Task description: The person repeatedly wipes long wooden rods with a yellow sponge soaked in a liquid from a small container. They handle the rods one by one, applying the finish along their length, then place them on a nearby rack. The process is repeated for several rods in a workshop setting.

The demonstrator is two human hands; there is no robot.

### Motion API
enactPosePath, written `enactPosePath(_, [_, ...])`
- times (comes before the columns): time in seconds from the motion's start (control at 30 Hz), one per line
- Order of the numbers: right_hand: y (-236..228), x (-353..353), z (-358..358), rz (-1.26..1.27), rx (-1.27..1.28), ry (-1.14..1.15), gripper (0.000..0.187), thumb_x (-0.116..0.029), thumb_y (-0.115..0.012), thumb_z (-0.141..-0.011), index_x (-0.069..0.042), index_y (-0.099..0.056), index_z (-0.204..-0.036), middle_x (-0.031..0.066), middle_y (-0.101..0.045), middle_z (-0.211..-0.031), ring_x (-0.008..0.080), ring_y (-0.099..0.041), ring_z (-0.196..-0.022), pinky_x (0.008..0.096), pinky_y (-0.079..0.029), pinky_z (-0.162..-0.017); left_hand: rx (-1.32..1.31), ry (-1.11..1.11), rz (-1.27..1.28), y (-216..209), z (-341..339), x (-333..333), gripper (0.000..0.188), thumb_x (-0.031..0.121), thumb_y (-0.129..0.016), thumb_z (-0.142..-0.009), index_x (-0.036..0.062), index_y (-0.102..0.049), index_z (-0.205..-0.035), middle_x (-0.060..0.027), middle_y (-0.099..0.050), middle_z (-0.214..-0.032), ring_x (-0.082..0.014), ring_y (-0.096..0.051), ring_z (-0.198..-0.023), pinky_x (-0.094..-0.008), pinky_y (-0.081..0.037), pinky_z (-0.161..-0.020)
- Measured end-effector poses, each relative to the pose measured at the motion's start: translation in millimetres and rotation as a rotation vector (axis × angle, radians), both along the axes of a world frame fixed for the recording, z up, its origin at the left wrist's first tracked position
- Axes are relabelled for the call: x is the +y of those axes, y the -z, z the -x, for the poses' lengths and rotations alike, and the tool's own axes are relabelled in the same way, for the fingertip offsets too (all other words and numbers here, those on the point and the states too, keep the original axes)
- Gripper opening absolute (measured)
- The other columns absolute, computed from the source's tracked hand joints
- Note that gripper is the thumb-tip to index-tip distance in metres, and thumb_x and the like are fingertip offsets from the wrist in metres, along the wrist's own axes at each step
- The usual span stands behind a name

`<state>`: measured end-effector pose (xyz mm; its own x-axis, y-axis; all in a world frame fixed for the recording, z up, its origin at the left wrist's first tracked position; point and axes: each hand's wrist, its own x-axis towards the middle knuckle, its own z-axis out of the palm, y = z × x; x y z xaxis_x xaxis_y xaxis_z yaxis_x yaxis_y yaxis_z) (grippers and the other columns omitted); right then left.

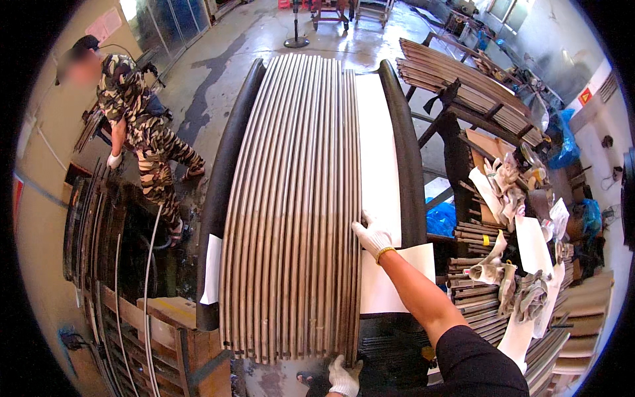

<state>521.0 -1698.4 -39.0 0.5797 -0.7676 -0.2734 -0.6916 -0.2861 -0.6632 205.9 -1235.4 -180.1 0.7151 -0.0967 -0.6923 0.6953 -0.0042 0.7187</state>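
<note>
A broad row of long, dull grey metal rods [284, 212] lies side by side on a table with padded black edges. My right hand [374, 236], in a white knit glove, reaches over from the right and grips the outermost rod [355, 165] partway along, thumb and fingers closed at its side. At the near end my left hand [344, 377], also gloved in white, has its fingers around the end of a rod at the right edge of the row. Part of that hand is cut off by the lower rim. A narrow gap separates the rightmost rods from the others.
White sheets [378, 145] line the table right of the rods. Farther right, a rack holds more rods [463, 79], with used gloves [509, 291] and papers piled nearer. At left, a person [142, 112] in camouflage clothing stands beside dark bars. A wooden crate [175, 314] stands near left.
</note>
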Motion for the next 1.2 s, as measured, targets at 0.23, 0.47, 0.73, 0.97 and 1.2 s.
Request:
enactPosePath(0.23, [-15.7, -18.0, -4.8, -0.003, 0.117, -0.05, 0.082, -0.056, -0.065, -0.102, -0.013, -0.056, -0.172, 0.0197, -0.06, -0.17, 0.0379, -0.055, -0.158, 0.0483, -0.042, -0.133, 0.723, -0.47, 0.317, -111.0, -73.6, -55.0, 0.043, 0.021, -0.064, -0.113, 0.0155, -0.053, -0.154, -0.0169, -0.057, -0.154, -0.0398, -0.061, -0.134, -0.0666, -0.063, -0.102])
enactPosePath(0.47, [-15.4, 0.4, 1.7, 0.112, 0.149, -0.04, 0.084, -0.053, -0.07, -0.104, -0.018, -0.049, -0.176, 0.0231, -0.06, -0.167, 0.0435, -0.056, -0.155, 0.0559, -0.043, -0.129, 0.78, -0.435, 0.378, -86.2, -74.9, -50.6, 0.041, 0.013, -0.066, -0.111, 0.014, -0.05, -0.149, -0.0173, -0.056, -0.15, -0.041, -0.06, -0.133, -0.0699, -0.064, -0.1])
enactPosePath(0.73, [-26.0, 26.2, 23.3, 0.261, 0.051, -0.158, 0.057, -0.036, -0.069, -0.107, -0.016, -0.067, -0.161, 0.0251, -0.06, -0.166, 0.0454, -0.054, -0.155, 0.0562, -0.038, -0.132, 0.386, 0.212, 0.02, -117.2, -79.2, -67.4, 0.043, 0.017, -0.068, -0.111, 0.0077, -0.047, -0.148, -0.0199, -0.06, -0.139, -0.0401, -0.063, -0.129, -0.0685, -0.063, -0.105])
enactPosePath(0.97, [-15.3, 46.1, 44.2, 0.569, -0.085, -0.532, 0.064, -0.041, -0.068, -0.109, -0.013, -0.06, -0.166, 0.0194, -0.056, -0.174, 0.0415, -0.044, -0.167, 0.0589, -0.03, -0.139, 0.669, -0.29, 0.33, -115.8, -103.1, -85.3, 0.052, 0.041, -0.065, -0.118, 0.0016, -0.06, -0.151, -0.0225, -0.071, -0.141, -0.0425, -0.072, -0.125, -0.0579, -0.066, -0.099])
enactPosePath(1.2, [-17.6, 60.0, 34.8, 0.539, -0.025, -0.448, 0.067, -0.038, -0.067, -0.107, -0.013, -0.057, -0.168, 0.019, -0.053, -0.177, 0.0407, -0.042, -0.168, 0.0588, -0.026, -0.142, 0.629, -0.341, 0.352, -118.1, -100.5, -82.4, 0.055, 0.047, -0.066, -0.118, 0.0044, -0.058, -0.152, -0.019, -0.074, -0.128, -0.0362, -0.073, -0.107, -0.0525, -0.07, -0.094])
